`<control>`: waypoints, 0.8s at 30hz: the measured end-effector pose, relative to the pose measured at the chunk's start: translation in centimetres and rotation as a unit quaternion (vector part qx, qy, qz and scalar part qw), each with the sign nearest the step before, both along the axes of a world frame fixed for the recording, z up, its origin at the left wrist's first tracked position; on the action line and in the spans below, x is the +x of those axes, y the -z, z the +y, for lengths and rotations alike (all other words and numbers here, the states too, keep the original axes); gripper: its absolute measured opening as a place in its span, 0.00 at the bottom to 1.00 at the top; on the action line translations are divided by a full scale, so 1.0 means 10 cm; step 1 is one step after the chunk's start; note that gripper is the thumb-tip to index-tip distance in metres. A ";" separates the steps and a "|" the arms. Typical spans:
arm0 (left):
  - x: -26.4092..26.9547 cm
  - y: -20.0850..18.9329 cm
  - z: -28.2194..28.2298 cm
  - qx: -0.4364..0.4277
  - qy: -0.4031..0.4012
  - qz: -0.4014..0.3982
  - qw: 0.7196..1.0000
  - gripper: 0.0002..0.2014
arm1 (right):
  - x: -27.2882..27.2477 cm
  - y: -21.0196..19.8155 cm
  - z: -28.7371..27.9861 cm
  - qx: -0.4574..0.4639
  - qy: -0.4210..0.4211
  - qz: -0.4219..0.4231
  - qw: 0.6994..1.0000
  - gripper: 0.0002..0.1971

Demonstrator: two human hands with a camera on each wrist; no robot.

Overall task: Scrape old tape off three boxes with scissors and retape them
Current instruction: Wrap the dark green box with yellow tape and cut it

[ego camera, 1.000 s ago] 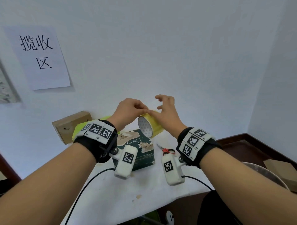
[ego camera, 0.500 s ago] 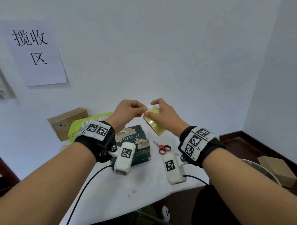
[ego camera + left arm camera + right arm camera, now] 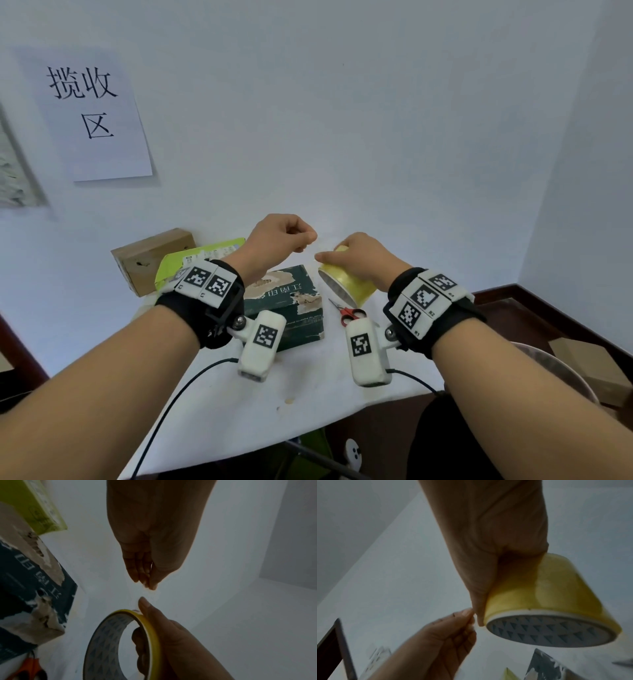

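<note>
Tape roll held in air above table, gripped by right hand.
Left hand fingertips pinched together just beside roll, apparently on clear tape end; green box, scissors below.

Left hand has drawn away from tape roll; small gap now between both hands, where fingertips met before. Right hand has lowered roll toward table, closer to scissors. Thin clear strip possibly stretched between left fingertips and roll, too faint to confirm.
</note>
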State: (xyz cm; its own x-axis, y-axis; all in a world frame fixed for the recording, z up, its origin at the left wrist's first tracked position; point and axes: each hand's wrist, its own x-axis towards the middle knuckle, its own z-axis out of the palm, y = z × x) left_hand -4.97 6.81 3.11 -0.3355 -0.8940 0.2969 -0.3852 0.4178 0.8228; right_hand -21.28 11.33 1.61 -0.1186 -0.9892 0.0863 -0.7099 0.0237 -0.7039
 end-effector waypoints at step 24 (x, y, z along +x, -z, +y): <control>0.69 0.73 -0.13 0.024 0.049 -0.432 0.900 0.50 | 0.05 0.64 0.07 0.129 0.037 -0.135 0.982 0.06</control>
